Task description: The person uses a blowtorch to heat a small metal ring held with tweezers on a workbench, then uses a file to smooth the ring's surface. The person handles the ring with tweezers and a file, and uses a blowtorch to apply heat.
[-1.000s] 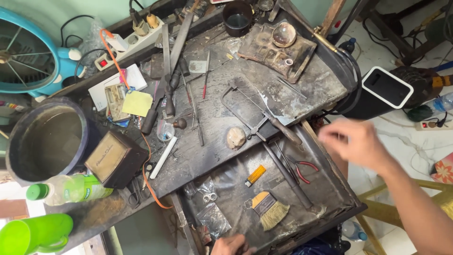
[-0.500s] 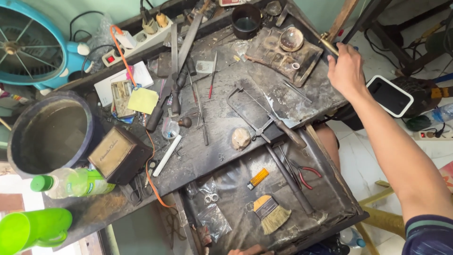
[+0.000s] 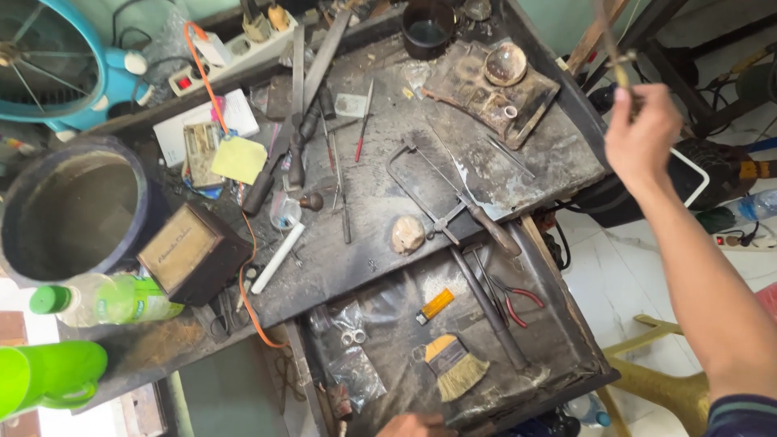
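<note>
My left hand point(image 3: 409, 424) barely shows at the bottom edge by the drawer point(image 3: 566, 324) — can't tell if fingers are open or closed. Above it lie the brush point(image 3: 455, 366), orange lighter point(image 3: 435, 305) and jeweller's saw point(image 3: 441, 198). Right hand point(image 3: 641, 139) is up off the bench's rt edge, fingers pinched on a thin brass-tipped rod point(image 3: 613, 50). Risk: it could snag the stuff behind, or slip & drop — grip's only fingertips. Bench point(image 3: 380, 210) is black, cluttered; white tile floor point(image 3: 615, 275) below.

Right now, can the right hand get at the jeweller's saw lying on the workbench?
Probably not at once: the right hand is raised beyond the bench's edge and already grips a thin torch-like tool. The saw itself lies uncovered, so the path looks free once that hand is emptied.
</note>
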